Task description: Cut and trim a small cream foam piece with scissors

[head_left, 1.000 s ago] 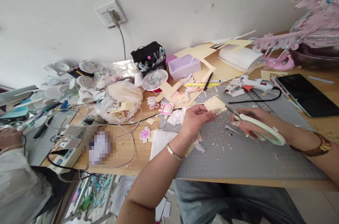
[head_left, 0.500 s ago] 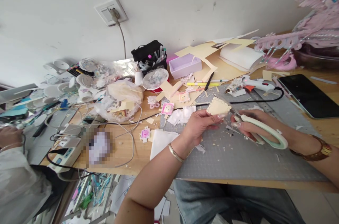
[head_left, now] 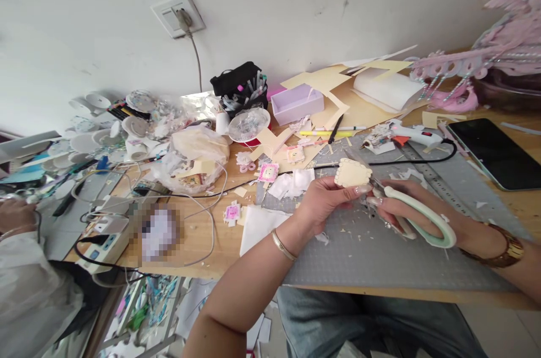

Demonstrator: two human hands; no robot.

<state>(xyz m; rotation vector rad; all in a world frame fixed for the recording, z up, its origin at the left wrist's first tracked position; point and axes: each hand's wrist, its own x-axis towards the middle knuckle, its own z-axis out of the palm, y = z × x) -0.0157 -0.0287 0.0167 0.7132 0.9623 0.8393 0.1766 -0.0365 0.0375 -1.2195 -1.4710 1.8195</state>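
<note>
Pinched in my left hand [head_left: 327, 200] is a small cream piece [head_left: 353, 173] with a scalloped edge, raised over the grey cutting mat [head_left: 363, 256]. My right hand [head_left: 401, 206] grips scissors [head_left: 426, 217] with pale green and white handles, the blades pointing at the right edge of the piece. The fingertips of both hands nearly meet there. Left of my left hand lie scraps of white padding [head_left: 291, 183] and a small pink-edged square [head_left: 267, 172] with a drawn face.
A glue gun [head_left: 416, 133], a metal ruler [head_left: 443, 183] and a black phone [head_left: 496, 152] lie to the right. Behind are a lilac box [head_left: 297, 104] and cream sheets [head_left: 321, 83]. Cables, a power strip [head_left: 103, 245] and another person's hand [head_left: 17, 217] are at left.
The cream piece has turned in my left hand and shifted slightly right. The scissors have tilted a little, with their blades still by its right edge.
</note>
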